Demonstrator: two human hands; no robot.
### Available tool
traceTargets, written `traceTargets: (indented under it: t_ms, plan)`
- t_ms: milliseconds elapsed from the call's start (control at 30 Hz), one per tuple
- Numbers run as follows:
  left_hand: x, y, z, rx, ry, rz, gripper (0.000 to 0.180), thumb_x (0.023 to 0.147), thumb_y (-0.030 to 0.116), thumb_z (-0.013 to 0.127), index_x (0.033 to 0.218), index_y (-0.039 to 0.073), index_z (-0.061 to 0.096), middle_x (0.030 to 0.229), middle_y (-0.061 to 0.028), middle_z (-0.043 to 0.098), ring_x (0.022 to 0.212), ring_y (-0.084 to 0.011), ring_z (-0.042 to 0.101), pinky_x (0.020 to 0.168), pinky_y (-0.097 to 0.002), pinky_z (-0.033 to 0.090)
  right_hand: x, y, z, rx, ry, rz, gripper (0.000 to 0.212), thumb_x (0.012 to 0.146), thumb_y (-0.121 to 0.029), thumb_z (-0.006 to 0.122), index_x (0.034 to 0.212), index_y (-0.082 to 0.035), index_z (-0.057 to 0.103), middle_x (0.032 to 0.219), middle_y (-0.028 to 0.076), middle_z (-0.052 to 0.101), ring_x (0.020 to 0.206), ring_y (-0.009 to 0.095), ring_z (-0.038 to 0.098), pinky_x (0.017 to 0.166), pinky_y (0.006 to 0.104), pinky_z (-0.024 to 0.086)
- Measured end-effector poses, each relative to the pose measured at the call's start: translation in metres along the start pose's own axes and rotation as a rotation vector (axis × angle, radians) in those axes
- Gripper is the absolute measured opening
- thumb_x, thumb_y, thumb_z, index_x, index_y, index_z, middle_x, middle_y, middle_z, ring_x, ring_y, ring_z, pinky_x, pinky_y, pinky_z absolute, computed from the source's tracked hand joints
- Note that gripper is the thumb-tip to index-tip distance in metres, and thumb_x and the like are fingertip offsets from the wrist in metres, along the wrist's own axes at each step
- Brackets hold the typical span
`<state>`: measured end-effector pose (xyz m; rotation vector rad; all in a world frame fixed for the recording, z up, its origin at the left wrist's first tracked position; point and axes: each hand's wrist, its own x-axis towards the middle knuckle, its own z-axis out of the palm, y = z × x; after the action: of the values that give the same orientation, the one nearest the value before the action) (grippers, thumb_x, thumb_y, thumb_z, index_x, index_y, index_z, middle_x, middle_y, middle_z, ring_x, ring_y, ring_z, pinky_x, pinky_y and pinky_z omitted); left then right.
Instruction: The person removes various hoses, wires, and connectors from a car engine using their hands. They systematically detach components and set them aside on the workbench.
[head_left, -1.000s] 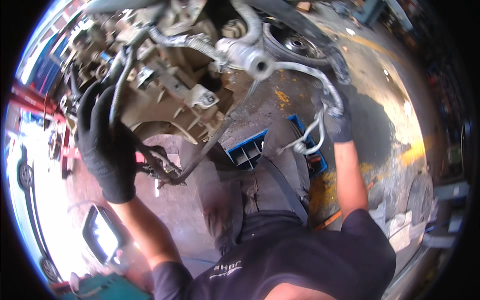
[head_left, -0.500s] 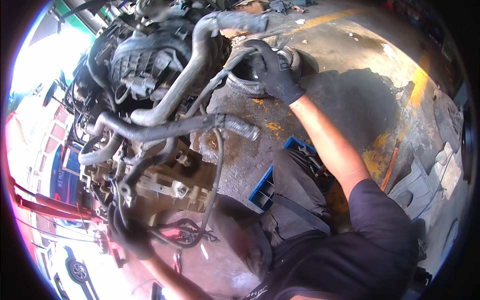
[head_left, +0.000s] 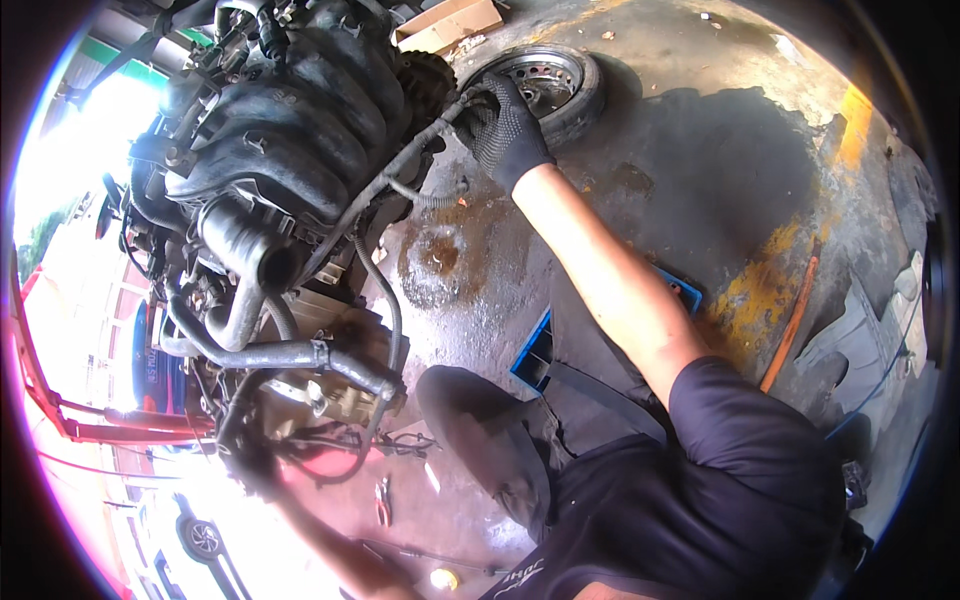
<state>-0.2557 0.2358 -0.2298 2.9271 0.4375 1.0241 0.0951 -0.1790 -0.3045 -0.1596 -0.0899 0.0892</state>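
A car engine (head_left: 285, 120) with a black ribbed intake manifold fills the upper left. My right hand (head_left: 510, 135), in a black dotted glove, is closed around the outer end of a long grey hose (head_left: 385, 175) at the engine's right side. My left hand (head_left: 252, 470), gloved in black, is at the engine's lower left, by a dark curved hose (head_left: 240, 405). Blur and shadow hide its fingers. Between the hands, a round open-mouthed intake pipe (head_left: 270, 262) and a black coolant hose (head_left: 290, 354) stick out.
A wheel with tyre (head_left: 578, 122) lies on the floor beyond my right hand, near a cardboard box (head_left: 450, 25). Blue trays (head_left: 533, 355) sit beside my legs. Pliers (head_left: 383, 500) lie below the engine, and red metal bars (head_left: 130, 425) stand at left.
The engine appears turned: its manifold and intake pipe mouth show more plainly, and the coolant hose sits lower left. My right hand has moved slightly left and down; my left hand remains low beside the engine.
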Motion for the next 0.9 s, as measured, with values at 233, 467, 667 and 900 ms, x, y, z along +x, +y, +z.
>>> traceTargets:
  t_ms: [233, 467, 667, 900]
  plan:
    - [0.021, 0.005, -0.009, -0.484, -0.082, -0.056, 0.037, 0.096, 0.016, 0.040, 0.114, -0.005, 0.064, 0.117, -0.0155, 0.065, 0.103, -0.0234, 0.063, 0.089, -0.0351, 0.048, 0.010, -0.023, 0.017, -0.495, -0.211, -0.100, 0.028, 0.091, -0.034, 0.059, 0.105, -0.011, 0.063, 0.095, 0.005, 0.069, 0.084, 0.019, 0.065, 0.072, 0.0325, 0.053]
    - [0.022, -0.149, -0.007, -0.318, -0.054, -0.141, 0.032, 0.090, 0.013, 0.059, 0.119, -0.002, 0.058, 0.114, -0.0152, 0.063, 0.100, -0.0229, 0.061, 0.083, -0.0348, 0.049, 0.034, -0.039, 0.042, -1.479, -0.710, -0.894, 0.027, 0.097, -0.012, 0.050, 0.121, -0.006, 0.061, 0.118, 0.009, 0.063, 0.107, 0.019, 0.062, 0.093, 0.0316, 0.049]
    - [-0.009, -0.066, 0.004, -0.094, -0.087, -0.100, 0.050, 0.093, 0.008, 0.056, 0.140, 0.005, 0.039, 0.131, -0.0157, 0.052, 0.118, -0.0262, 0.052, 0.096, -0.0365, 0.045, 0.048, -0.035, 0.008, -2.102, -0.617, -1.161, 0.025, 0.085, -0.009, 0.058, 0.109, -0.007, 0.064, 0.114, 0.007, 0.059, 0.106, 0.016, 0.056, 0.088, 0.0275, 0.045]
    - [-0.069, 0.150, 0.046, -0.543, 0.292, 0.038, 0.051, 0.082, -0.009, 0.055, 0.132, -0.004, 0.048, 0.124, -0.0175, 0.056, 0.113, -0.0274, 0.057, 0.095, -0.0362, 0.046, 0.010, 0.007, 0.007, -0.696, -0.352, -0.230, 0.013, 0.089, -0.022, 0.066, 0.094, -0.010, 0.067, 0.087, 0.005, 0.065, 0.080, 0.016, 0.062, 0.075, 0.0311, 0.053]
